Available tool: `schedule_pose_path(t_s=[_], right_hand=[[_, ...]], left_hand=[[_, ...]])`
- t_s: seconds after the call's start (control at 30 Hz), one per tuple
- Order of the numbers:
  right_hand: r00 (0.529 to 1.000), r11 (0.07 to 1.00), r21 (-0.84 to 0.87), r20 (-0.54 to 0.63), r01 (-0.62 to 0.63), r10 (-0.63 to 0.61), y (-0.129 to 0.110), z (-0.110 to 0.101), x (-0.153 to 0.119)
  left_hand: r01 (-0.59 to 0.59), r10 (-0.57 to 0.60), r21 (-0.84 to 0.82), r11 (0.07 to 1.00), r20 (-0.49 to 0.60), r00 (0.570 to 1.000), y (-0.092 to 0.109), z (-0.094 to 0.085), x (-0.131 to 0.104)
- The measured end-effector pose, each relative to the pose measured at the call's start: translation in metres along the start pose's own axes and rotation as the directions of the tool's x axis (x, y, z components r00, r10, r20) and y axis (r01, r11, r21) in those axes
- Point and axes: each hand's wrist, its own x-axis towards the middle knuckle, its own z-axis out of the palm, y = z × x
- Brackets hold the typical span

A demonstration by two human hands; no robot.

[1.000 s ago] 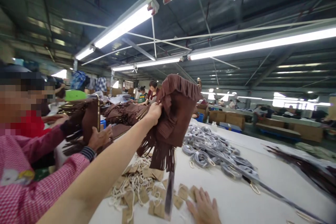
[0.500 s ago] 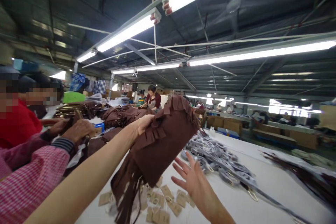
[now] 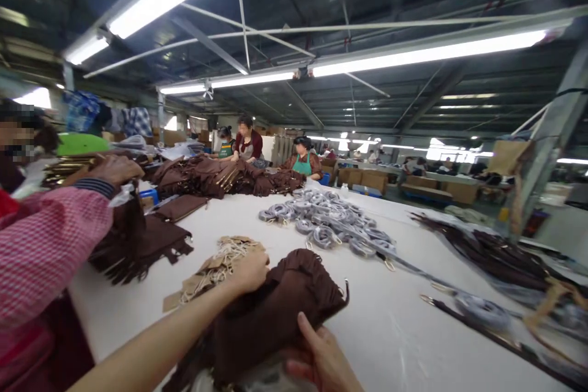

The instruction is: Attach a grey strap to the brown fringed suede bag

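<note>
A dark brown fringed bag [image 3: 271,312] lies tilted low over the white table, with its fringed flap at the upper right. My left hand [image 3: 250,271] grips its upper left edge, fingers curled. At the lower right edge, my right hand [image 3: 324,352] has its thumb against the bag, while the other fingers are partly hidden below. Tan card tags [image 3: 202,275] with white strings lie in a heap just beyond my left hand. Some clear plastic [image 3: 266,376] shows under the bag.
Coiled grey straps [image 3: 331,220] are piled mid-table. Long dark straps [image 3: 487,251] lie on the right. Brown bags [image 3: 160,236] lie at left, beside a co-worker's pink checked sleeve [image 3: 59,245]. More brown bags [image 3: 220,177] line the far edge, with people behind.
The bag has come down from its raised position towards the table. My right hand, earlier spread apart from it, now touches its lower edge. The view has swung right.
</note>
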Motion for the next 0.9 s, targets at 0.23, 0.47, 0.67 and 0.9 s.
schedule_pose_path(t_s=[0.23, 0.47, 0.67, 0.9], right_hand=[[0.992, 0.997, -0.029, -0.111, -0.071, 0.068, 0.002, -0.029, -0.002], [0.994, 0.691, -0.715, -0.093, -0.102, 0.05, -0.014, -0.054, -0.009], [0.779, -0.243, -0.792, 0.603, 0.559, -0.171, 0.024, 0.017, -0.048], [0.835, -0.472, -0.828, 0.47, 0.304, -0.286, 0.039, 0.033, -0.036]], left_hand=[[-0.125, 0.095, 0.074, 0.989, 0.316, 0.944, 0.026, 0.022, -0.093], [-0.021, 0.011, 0.022, 1.0, 0.375, 0.927, -0.049, -0.012, -0.163], [0.001, -0.01, 0.028, 1.0, 0.302, 0.953, -0.058, -0.002, -0.173], [-0.091, 0.087, 0.023, 0.996, 0.136, 0.987, -0.02, 0.009, -0.171]])
